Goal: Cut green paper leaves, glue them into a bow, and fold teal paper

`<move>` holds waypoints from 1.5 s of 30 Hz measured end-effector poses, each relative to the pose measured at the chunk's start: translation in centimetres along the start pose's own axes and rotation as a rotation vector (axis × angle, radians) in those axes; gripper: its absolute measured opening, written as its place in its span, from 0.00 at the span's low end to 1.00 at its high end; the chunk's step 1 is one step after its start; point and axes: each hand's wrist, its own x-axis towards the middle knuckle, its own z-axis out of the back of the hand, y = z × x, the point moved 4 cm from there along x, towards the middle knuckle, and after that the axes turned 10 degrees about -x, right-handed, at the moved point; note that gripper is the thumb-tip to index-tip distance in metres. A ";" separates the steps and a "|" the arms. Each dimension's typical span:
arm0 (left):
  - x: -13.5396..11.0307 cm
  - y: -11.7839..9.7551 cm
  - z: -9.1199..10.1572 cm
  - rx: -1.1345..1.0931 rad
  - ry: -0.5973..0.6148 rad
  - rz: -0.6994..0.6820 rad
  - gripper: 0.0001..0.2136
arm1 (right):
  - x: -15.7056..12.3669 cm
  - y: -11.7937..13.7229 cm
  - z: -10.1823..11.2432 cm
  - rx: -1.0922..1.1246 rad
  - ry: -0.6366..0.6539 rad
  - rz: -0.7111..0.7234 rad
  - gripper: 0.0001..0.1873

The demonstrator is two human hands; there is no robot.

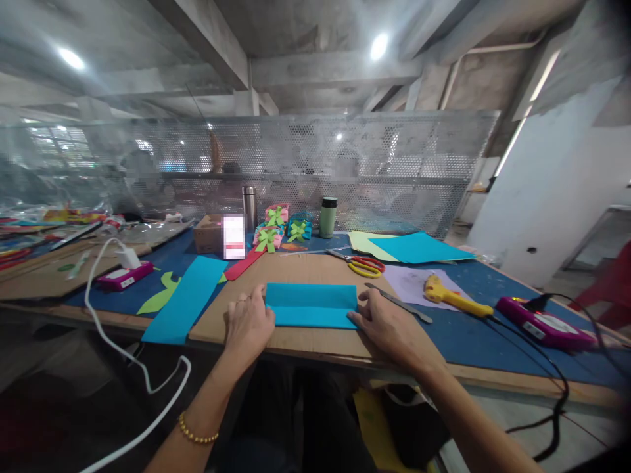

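Observation:
A bright blue sheet of craft paper or felt (311,297) lies on the brown cardboard, its near edge folded up into a lengthwise flap. At its left end my left hand (250,316) is closed on the edge, thumb at the near corner. My right hand (382,320) grips the opposite end, with the thumb on the fold and the fingers bent at the edge. Just beyond my right fingers lies a thin grey blade-like tool (404,305). Scissors with red and yellow handles (365,264) rest farther back on the cardboard (308,269).
To the right are a yellow glue gun (456,297), its cord, and a purple power strip (542,322). Another blue strip (190,299) overhangs the front edge at left. A lit phone (234,236), a green tumbler (328,218) and bow-topped pieces (269,238) stand behind.

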 end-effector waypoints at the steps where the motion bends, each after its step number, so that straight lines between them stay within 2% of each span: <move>1: 0.0 0.0 0.0 0.002 -0.005 0.002 0.22 | 0.0 0.0 -0.1 -0.001 -0.002 0.002 0.09; 13: 0.0 0.2 -0.2 0.020 -0.005 0.004 0.22 | 0.0 -0.1 0.0 0.019 -0.012 0.008 0.10; 19: -0.1 -0.1 0.1 0.028 0.021 -0.029 0.20 | 0.4 -0.5 -0.8 0.021 -0.037 0.023 0.10; 23: -0.5 -0.1 0.2 -0.010 -0.045 -0.004 0.17 | 0.4 -0.6 -1.0 0.041 -0.041 0.027 0.10; 26: -1.0 -0.5 0.3 0.044 -0.137 -0.025 0.21 | 0.3 -0.5 -0.8 0.047 -0.023 0.013 0.10; 28: -1.3 -1.0 0.5 0.127 -0.186 -0.078 0.20 | 0.2 -0.4 -0.7 0.049 -0.012 0.011 0.09; 30: -1.3 -1.7 0.6 0.216 -0.177 -0.159 0.16 | 0.2 -0.3 -0.6 0.049 -0.013 0.013 0.09; 35: -0.9 -3.0 0.3 0.303 0.024 -0.449 0.17 | 0.2 -0.3 -0.5 0.045 -0.038 0.040 0.08; 37: -0.7 -3.1 0.1 0.304 0.063 -0.533 0.18 | 0.1 -0.1 -0.3 0.032 -0.047 0.055 0.07; 42: -0.4 -2.9 -0.5 0.291 0.107 -0.658 0.19 | -0.1 0.4 0.3 0.005 -0.043 0.076 0.07; 45: -0.1 -2.7 -0.9 0.263 0.154 -0.735 0.24 | 0.0 0.2 0.0 -0.015 -0.061 0.084 0.09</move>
